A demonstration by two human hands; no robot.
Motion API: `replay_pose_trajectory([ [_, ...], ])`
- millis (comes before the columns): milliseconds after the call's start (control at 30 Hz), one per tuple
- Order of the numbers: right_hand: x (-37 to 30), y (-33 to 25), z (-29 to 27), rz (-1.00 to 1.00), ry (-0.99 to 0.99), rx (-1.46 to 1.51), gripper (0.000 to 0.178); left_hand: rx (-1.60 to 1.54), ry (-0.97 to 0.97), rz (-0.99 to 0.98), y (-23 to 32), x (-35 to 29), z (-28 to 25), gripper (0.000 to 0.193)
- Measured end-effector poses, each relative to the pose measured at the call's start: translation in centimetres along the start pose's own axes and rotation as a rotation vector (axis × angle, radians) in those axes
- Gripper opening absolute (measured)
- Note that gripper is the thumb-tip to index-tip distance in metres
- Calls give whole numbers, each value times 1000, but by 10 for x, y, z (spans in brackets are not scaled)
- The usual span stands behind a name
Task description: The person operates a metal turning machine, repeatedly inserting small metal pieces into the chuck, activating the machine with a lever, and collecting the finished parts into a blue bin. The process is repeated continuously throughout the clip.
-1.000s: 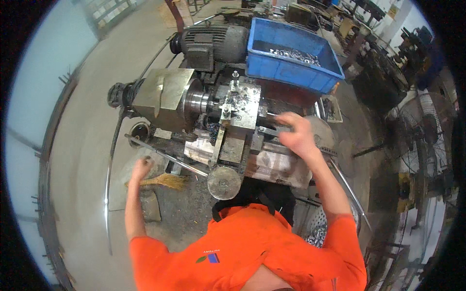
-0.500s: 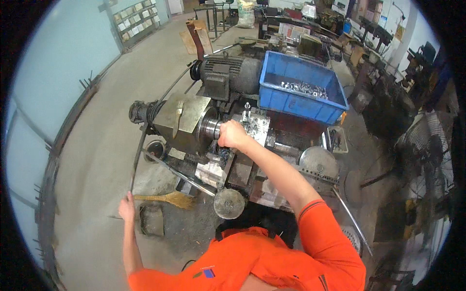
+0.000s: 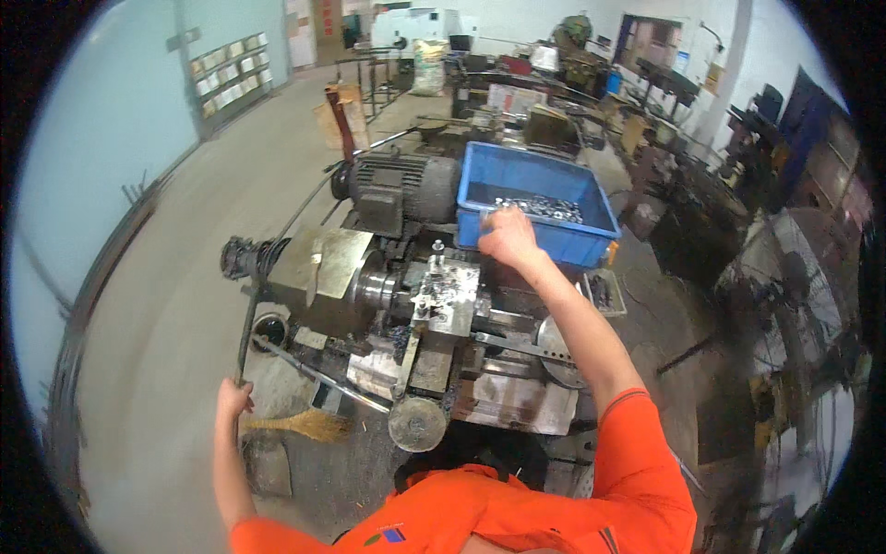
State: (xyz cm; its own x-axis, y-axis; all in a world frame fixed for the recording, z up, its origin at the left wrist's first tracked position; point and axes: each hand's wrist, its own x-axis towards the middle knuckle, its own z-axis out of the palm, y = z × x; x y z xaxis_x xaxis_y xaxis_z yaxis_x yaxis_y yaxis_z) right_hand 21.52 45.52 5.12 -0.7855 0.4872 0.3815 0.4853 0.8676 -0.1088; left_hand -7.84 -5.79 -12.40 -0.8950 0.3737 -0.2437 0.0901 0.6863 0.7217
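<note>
As the left hand (image 3: 234, 399) closes around the lower end of a long dark bar (image 3: 247, 337) beside a grimy metalworking machine (image 3: 432, 365), the right hand (image 3: 508, 237) reaches past it to the near wall of a blue bin (image 3: 580, 246), knuckles level with the rim. Small bright metal pieces (image 3: 554, 209) lie heaped inside the bin, below its edge, suggesting work well under way rather than just begun, with room for more above the pile. Whether the right hand's fingers are apart or together on another piece cannot be told, as they are small and blurred against the bin. On the machine, a shiny spindle (image 3: 374, 288) juts from the boxy headstock (image 3: 341, 254) toward the tool block (image 3: 457, 300), whose top is specked with dark bits, probably chips from cutting already done. No separate piece can be made out between the two, though the spot is cluttered; how many pieces are left to handle does not show. A ribbed grey motor (image 3: 406, 189) stands behind the headstock, left of the bin, while a round metal disc (image 3: 418, 425) sits at the machine's near side and a straw broom (image 3: 309, 424) lies near the left hand.
</note>
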Motion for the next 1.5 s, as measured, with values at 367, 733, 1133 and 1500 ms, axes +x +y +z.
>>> replay_pose_trajectory([
  [367,-182,59,-15,201,81,451,42,-81,-271,98,7,14,-13,26],
  [733,-538,161,-56,1090,-216,-129,25,-340,-330,-181,-77,94,-41,50],
  [1133,-627,147,31,1208,-750,-259,30,-210,-180,-89,-17,34,-15,44],
  [1500,-608,136,12,1303,-722,-278,36,-327,-163,-32,-65,83,-22,36],
])
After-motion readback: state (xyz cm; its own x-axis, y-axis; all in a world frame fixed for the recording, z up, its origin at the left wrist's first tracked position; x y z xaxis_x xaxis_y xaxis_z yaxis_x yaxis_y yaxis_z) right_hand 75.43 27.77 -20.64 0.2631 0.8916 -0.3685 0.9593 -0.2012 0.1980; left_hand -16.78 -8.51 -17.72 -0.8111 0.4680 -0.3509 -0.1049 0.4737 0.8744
